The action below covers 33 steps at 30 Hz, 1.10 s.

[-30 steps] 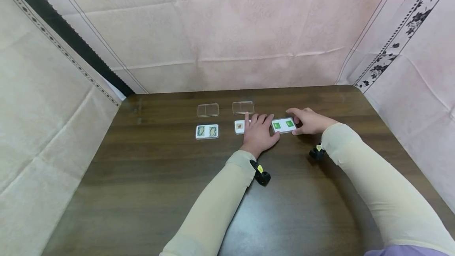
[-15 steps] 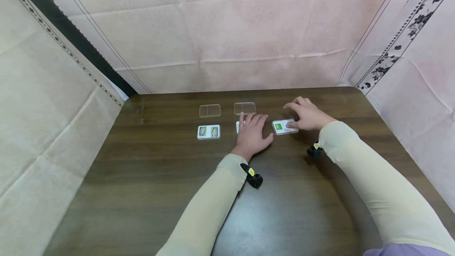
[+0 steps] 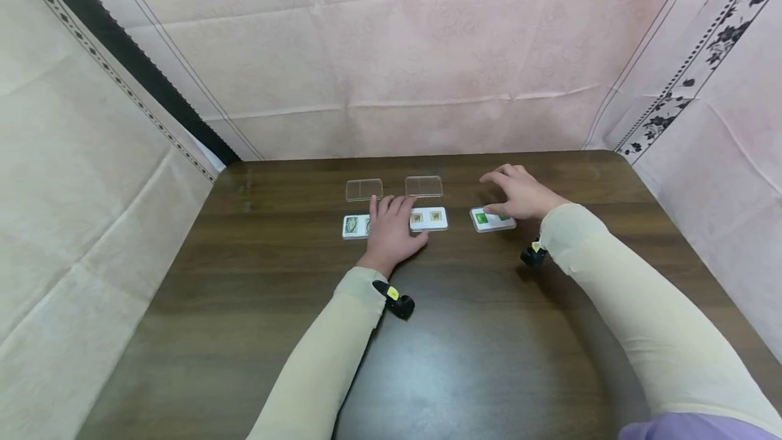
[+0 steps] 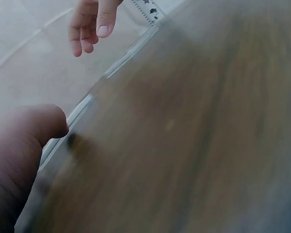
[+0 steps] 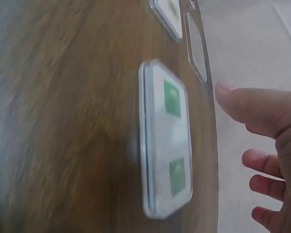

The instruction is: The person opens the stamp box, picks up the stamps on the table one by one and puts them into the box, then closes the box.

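My left hand (image 3: 393, 235) reaches across the table with its fingers extended, covering the right part of a flat white piece with oval prints (image 3: 351, 225). Right beside that hand lies a similar white piece with two small brownish pictures (image 3: 436, 216). My right hand (image 3: 519, 194) hovers by a third white piece, a clear-edged one with two green pictures (image 3: 489, 221). In the right wrist view the thumb and fingers (image 5: 264, 104) are spread apart from this green-pictured piece (image 5: 160, 145), holding nothing.
Two transparent rectangular frames or lids, one on the left (image 3: 364, 189) and one on the right (image 3: 424, 186), lie behind the white pieces. They rest on a dark wooden table (image 3: 489, 331). Pale cloth (image 3: 391, 73) hangs beyond its far edge.
My left hand has moved left, off the middle piece and onto the left one. My right hand has let go of the green-pictured piece and shifted slightly up and left.
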Motion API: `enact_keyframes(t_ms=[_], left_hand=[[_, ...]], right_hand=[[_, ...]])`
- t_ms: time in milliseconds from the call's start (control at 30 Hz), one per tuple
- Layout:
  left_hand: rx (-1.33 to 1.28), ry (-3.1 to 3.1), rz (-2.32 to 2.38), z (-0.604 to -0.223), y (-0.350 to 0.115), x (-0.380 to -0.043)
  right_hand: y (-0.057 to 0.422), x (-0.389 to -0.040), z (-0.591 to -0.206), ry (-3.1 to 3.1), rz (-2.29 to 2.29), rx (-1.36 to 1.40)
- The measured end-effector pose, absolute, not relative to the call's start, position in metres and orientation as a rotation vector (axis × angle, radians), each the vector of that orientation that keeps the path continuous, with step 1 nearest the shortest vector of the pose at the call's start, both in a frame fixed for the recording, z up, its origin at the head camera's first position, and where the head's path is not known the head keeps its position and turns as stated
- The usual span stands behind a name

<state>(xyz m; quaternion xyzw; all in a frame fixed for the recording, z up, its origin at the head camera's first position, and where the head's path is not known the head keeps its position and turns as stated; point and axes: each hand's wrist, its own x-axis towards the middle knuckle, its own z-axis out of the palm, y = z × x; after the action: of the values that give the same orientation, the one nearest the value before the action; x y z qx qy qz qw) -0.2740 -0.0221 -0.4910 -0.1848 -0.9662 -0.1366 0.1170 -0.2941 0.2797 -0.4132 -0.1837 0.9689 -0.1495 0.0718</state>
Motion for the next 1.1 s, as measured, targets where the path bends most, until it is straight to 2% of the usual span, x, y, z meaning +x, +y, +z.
enact_keyframes(t_ms=[267,667,1100], left_hand=[[-0.479,-2.898,-0.397,-0.489,-0.03,-0.272],[-0.439,-2.939,-0.402,-0.49,-0.031,-0.275],[-0.441,-2.946,-0.402,-0.487,-0.029,-0.273]], right_hand=[[0.25,-0.313,-0.416,2.882,-0.494,-0.577],[0.197,-0.342,-0.437,2.81,-0.574,-0.454],[0.177,-0.351,-0.438,2.843,-0.336,-0.366]])
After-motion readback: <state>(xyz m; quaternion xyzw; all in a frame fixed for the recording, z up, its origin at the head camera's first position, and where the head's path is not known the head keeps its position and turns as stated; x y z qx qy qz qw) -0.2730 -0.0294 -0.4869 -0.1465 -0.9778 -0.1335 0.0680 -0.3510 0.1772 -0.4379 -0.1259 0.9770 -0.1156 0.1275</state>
